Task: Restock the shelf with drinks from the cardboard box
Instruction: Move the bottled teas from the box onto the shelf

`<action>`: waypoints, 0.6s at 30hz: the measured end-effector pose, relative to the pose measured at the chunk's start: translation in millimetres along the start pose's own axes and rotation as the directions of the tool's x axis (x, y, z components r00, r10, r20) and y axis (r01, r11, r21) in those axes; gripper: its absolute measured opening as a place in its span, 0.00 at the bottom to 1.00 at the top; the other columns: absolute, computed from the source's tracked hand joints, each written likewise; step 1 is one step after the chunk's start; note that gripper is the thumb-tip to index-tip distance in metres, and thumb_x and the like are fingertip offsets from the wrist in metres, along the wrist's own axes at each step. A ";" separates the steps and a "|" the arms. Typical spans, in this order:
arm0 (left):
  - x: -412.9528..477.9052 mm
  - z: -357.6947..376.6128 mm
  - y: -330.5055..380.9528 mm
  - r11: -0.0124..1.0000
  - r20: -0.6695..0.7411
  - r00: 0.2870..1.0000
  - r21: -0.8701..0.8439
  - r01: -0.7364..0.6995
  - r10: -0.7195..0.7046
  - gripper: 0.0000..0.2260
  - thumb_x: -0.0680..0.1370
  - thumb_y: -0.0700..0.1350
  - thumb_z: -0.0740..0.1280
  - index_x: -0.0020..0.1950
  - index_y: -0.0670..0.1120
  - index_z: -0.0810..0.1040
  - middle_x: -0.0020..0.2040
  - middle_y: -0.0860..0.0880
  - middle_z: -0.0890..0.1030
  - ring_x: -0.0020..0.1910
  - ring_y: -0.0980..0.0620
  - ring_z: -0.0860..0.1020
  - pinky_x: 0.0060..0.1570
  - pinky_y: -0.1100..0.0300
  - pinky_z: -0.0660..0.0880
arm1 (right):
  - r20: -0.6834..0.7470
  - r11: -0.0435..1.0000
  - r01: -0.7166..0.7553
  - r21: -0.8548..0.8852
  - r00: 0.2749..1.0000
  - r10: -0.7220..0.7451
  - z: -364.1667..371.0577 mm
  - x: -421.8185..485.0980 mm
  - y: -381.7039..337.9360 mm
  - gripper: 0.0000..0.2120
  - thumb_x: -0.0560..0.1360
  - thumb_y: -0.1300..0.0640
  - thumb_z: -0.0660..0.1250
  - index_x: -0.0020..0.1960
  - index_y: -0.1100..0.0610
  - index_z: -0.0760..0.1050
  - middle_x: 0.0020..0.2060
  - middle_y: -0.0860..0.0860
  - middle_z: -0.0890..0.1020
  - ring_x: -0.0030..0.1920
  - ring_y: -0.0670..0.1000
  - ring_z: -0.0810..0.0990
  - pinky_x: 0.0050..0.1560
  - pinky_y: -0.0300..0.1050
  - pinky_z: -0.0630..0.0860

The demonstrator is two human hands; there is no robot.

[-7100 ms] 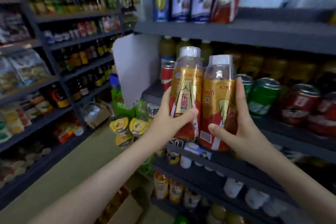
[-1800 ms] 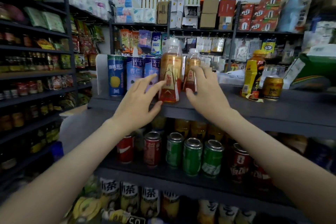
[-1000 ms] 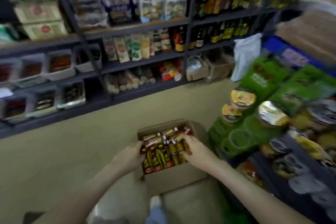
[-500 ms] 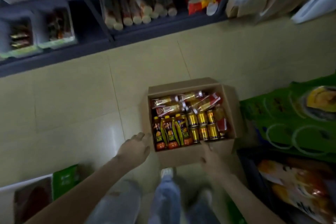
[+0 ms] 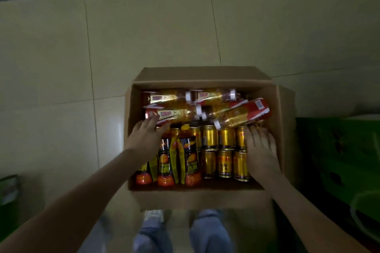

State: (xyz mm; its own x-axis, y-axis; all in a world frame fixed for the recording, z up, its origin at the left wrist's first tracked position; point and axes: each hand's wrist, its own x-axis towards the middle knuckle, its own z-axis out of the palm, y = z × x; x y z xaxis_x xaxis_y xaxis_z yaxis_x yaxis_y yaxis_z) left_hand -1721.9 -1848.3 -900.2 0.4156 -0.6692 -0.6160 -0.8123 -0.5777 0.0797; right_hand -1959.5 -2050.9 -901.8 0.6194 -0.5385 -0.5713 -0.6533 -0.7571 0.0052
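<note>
Bottles [image 5: 170,113] lie crosswise in the box [image 5: 201,76]; left hand [image 5: 144,141], fingers straight and together, touches one; right hand [image 5: 261,150], fingers slightly spread, lies by cans [image 5: 225,151]. Best grip is mid-body.

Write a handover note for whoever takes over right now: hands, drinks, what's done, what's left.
Left hand: open, fingertips touching a lying white-capped bottle at the far left of the cardboard box; nothing gripped.
Right hand: open, flat over the box's right side beside the gold cans; no grip visible.
Box: several white-capped bottles lying at the far end, orange-capped bottles near left, cans near right.
Done: nothing lifted out at this moment; shelf out of view.
Left: grip drinks, carry them to the shelf, repeat until the box is empty.
</note>
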 end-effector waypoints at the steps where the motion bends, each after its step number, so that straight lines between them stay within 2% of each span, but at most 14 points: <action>1: 13.8 4.0 5.9 0.999 -0.007 1.000 0.039 -0.027 0.027 0.28 0.82 0.48 0.57 0.78 0.57 0.47 0.79 0.44 0.48 0.77 0.42 0.49 0.75 0.44 0.49 | -0.008 0.998 0.010 -0.067 1.000 -0.011 -0.4 16.7 6.8 0.44 0.73 0.63 0.66 0.78 0.54 0.40 0.78 0.54 0.49 0.78 0.54 0.44 0.76 0.58 0.41; 3: 40.8 13.3 10.5 0.997 -0.007 0.999 0.073 -0.037 0.038 0.29 0.81 0.48 0.57 0.78 0.56 0.44 0.79 0.42 0.45 0.77 0.41 0.44 0.74 0.42 0.45 | -0.021 0.983 0.096 -0.156 0.995 -0.101 2.3 50.0 13.2 0.47 0.73 0.65 0.65 0.76 0.53 0.32 0.78 0.53 0.44 0.77 0.54 0.39 0.74 0.58 0.35; 4: 47.7 18.0 11.6 0.995 0.006 1.000 0.098 -0.030 0.029 0.30 0.82 0.48 0.56 0.78 0.55 0.42 0.78 0.41 0.44 0.77 0.40 0.44 0.74 0.41 0.44 | 0.009 0.981 0.099 -0.168 0.995 -0.099 0.3 65.0 15.3 0.47 0.74 0.65 0.64 0.74 0.52 0.30 0.78 0.52 0.43 0.77 0.54 0.38 0.73 0.58 0.35; 7: 66.5 33.5 11.8 0.973 -0.013 1.000 0.230 -0.005 0.008 0.35 0.82 0.54 0.55 0.74 0.55 0.30 0.78 0.39 0.43 0.76 0.36 0.44 0.73 0.41 0.46 | 0.016 0.972 0.100 -0.214 0.995 -0.099 15.8 97.8 32.0 0.45 0.75 0.63 0.63 0.75 0.50 0.31 0.78 0.51 0.44 0.77 0.56 0.42 0.74 0.62 0.38; 10: 78.6 38.7 10.1 0.949 -0.034 0.999 0.315 0.002 0.009 0.38 0.81 0.59 0.53 0.68 0.54 0.20 0.77 0.37 0.43 0.76 0.34 0.45 0.72 0.39 0.46 | -0.056 0.945 0.116 -0.306 0.989 -0.140 33.6 103.6 40.7 0.49 0.68 0.58 0.73 0.78 0.53 0.44 0.77 0.54 0.56 0.76 0.59 0.54 0.73 0.65 0.46; 13: 93.1 40.7 10.0 0.914 -0.018 1.000 0.405 0.003 0.004 0.43 0.81 0.58 0.56 0.64 0.52 0.16 0.76 0.33 0.46 0.75 0.31 0.48 0.71 0.37 0.49 | -0.092 0.927 0.105 -0.361 0.985 -0.147 40.2 111.5 46.1 0.50 0.61 0.59 0.78 0.77 0.55 0.56 0.73 0.56 0.65 0.72 0.59 0.63 0.68 0.62 0.58; 16: 102.0 35.1 13.0 0.861 0.058 0.998 0.508 -0.024 -0.007 0.53 0.77 0.49 0.69 0.67 0.49 0.18 0.73 0.31 0.55 0.72 0.30 0.57 0.67 0.36 0.61 | -0.178 0.914 0.143 -0.380 0.958 -0.224 32.5 118.3 50.0 0.44 0.55 0.60 0.80 0.70 0.58 0.70 0.63 0.57 0.75 0.63 0.58 0.69 0.57 0.59 0.63; 18: 97.1 20.0 21.3 0.867 0.102 0.994 0.498 -0.018 -0.038 0.48 0.78 0.51 0.67 0.72 0.48 0.25 0.70 0.31 0.61 0.68 0.31 0.64 0.64 0.38 0.68 | -0.228 0.941 0.169 -0.293 0.943 -0.241 23.4 113.0 52.2 0.39 0.55 0.59 0.81 0.65 0.62 0.73 0.56 0.59 0.77 0.59 0.60 0.72 0.58 0.60 0.62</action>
State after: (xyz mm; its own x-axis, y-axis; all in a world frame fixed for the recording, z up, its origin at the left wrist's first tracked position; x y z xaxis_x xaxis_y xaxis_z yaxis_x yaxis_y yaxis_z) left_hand -1707.0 -1916.2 -974.0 0.4021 -0.5958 -0.6953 -0.9156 -0.2556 -0.3104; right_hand -1933.7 -2142.6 -985.3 0.8411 -0.4101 -0.3528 -0.3821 -0.9120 0.1490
